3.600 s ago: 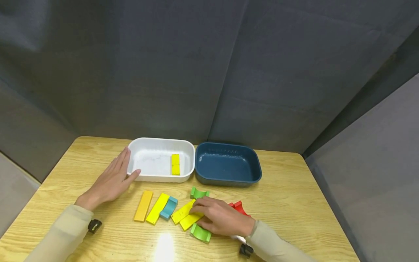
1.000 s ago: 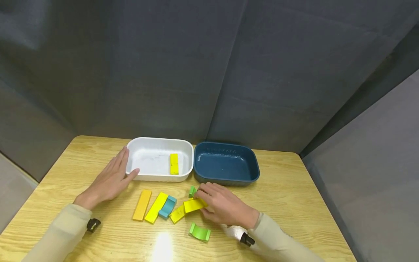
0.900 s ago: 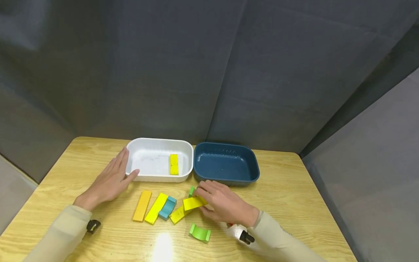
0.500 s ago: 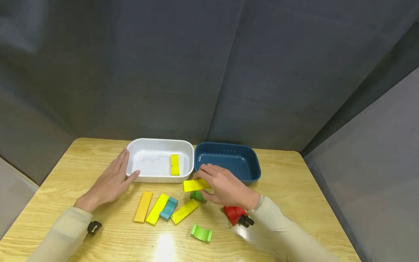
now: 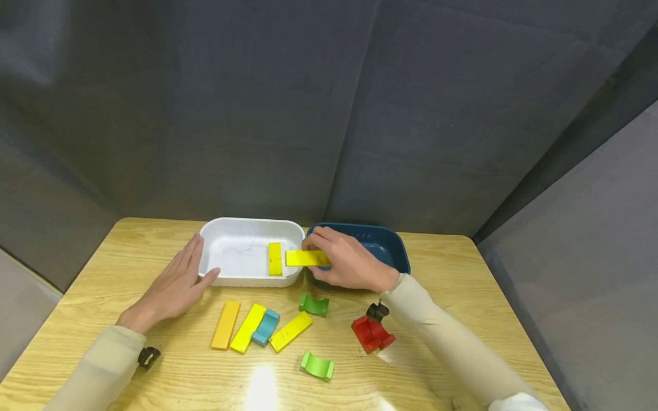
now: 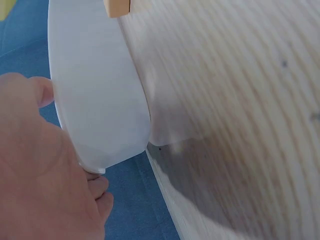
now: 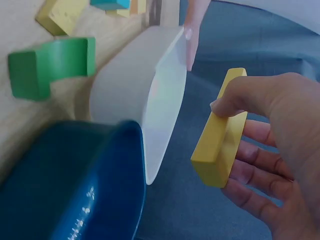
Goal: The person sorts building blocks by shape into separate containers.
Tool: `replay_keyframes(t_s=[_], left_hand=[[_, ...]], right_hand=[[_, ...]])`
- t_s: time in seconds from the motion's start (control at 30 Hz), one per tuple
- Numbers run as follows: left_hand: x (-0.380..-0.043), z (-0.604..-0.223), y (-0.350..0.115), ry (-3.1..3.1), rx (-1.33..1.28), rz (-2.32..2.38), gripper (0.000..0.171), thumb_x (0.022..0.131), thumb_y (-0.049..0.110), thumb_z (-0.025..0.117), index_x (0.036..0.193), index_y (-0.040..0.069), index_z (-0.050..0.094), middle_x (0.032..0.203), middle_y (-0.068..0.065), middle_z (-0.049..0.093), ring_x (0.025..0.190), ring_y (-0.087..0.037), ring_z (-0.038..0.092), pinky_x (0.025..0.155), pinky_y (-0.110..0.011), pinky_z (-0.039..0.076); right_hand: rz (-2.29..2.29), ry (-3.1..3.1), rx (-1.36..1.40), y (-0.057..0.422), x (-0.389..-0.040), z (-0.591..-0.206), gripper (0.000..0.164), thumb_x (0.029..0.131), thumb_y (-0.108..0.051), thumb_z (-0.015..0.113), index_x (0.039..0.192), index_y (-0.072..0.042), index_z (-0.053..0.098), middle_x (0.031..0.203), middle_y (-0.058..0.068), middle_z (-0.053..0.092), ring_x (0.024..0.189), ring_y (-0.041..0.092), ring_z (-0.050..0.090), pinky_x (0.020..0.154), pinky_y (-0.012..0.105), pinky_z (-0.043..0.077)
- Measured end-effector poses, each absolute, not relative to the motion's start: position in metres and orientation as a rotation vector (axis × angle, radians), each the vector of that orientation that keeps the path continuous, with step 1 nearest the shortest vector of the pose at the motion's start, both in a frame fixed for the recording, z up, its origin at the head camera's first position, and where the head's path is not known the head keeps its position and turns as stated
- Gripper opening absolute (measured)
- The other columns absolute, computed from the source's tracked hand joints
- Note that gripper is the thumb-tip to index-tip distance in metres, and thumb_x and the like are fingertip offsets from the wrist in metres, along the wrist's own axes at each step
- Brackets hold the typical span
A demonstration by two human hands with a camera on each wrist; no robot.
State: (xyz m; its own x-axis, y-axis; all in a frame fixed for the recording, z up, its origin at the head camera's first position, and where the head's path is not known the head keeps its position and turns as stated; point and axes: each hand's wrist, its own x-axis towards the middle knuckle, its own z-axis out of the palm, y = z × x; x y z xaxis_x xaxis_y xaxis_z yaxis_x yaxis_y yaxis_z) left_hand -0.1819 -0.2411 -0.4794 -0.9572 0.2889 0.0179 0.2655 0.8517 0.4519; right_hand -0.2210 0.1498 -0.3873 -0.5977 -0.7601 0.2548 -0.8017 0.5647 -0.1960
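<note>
My right hand (image 5: 352, 260) pinches a yellow rectangular block (image 7: 220, 132) between thumb and fingers. It holds the block above the adjoining rims of the white tray (image 5: 231, 281) and the dark blue tray (image 5: 360, 287). Inside the white tray, near its right end, lies another yellow block (image 5: 275, 260). My left hand (image 5: 172, 285) rests along the white tray's left end, fingers straight, the thumb at the front rim. In the left wrist view, the white tray's outer wall (image 6: 97, 85) stands beside that palm.
On the table in front lie an orange block (image 5: 225, 325), two yellow blocks (image 5: 248, 328), a blue curved block (image 5: 265, 327) and two green curved blocks (image 5: 313, 305). Red curved pieces (image 5: 372, 334) sit farther right. A dark curtain (image 5: 247, 114) hangs behind the trays.
My right hand has lifted a yellow block off the pile and carried it up and back over the tray rims, uncovering the green and red pieces. My left hand has stayed in place.
</note>
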Motion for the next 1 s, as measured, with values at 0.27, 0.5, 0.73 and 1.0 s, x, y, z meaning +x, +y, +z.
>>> replay_keyframes(t_s=[0.27,0.5,0.73,1.0], left_hand=[[-0.183,-0.480,-0.243,2.968,0.437,0.702,0.095,0.113,0.060,0.038,0.168,-0.003,-0.008,0.178,-0.015,-0.019,0.165,-0.043,-0.002,0.133,-0.061,0.006],[-0.184,-0.481,-0.242,2.964,0.443,0.715,0.095,0.113,0.059,0.038,0.168,-0.002,-0.009,0.177,-0.013,-0.020,0.165,-0.041,-0.005,0.133,-0.061,0.006],[-0.185,-0.482,-0.240,2.968,0.449,0.708,0.095,0.113,0.058,0.039,0.168,-0.002,-0.009,0.178,-0.014,-0.019,0.165,-0.041,-0.005,0.133,-0.061,0.006],[-0.185,-0.481,-0.242,2.978,0.434,0.700,0.095,0.113,0.060,0.037,0.168,-0.002,-0.009,0.178,-0.014,-0.019,0.165,-0.044,-0.001,0.133,-0.061,0.007]], right_hand=[[0.459,-2.660,1.301,0.141,-0.244,-0.380,0.037,0.091,-0.015,0.085,0.123,-0.011,0.069,0.115,0.003,0.064,0.093,0.013,0.057,0.083,0.025,0.058],[0.461,-2.714,1.314,0.127,-0.258,-0.375,0.036,0.093,-0.018,0.084,0.125,-0.012,0.068,0.118,0.001,0.063,0.097,0.014,0.058,0.083,0.025,0.057],[0.444,-2.727,1.334,0.105,-0.265,-0.376,0.036,0.094,-0.019,0.082,0.126,-0.012,0.068,0.118,0.000,0.064,0.098,0.013,0.058,0.084,0.023,0.056],[0.321,-2.717,1.378,0.068,-0.276,-0.381,0.038,0.096,-0.023,0.081,0.129,-0.013,0.067,0.120,0.001,0.064,0.098,0.014,0.058,0.084,0.022,0.055]])
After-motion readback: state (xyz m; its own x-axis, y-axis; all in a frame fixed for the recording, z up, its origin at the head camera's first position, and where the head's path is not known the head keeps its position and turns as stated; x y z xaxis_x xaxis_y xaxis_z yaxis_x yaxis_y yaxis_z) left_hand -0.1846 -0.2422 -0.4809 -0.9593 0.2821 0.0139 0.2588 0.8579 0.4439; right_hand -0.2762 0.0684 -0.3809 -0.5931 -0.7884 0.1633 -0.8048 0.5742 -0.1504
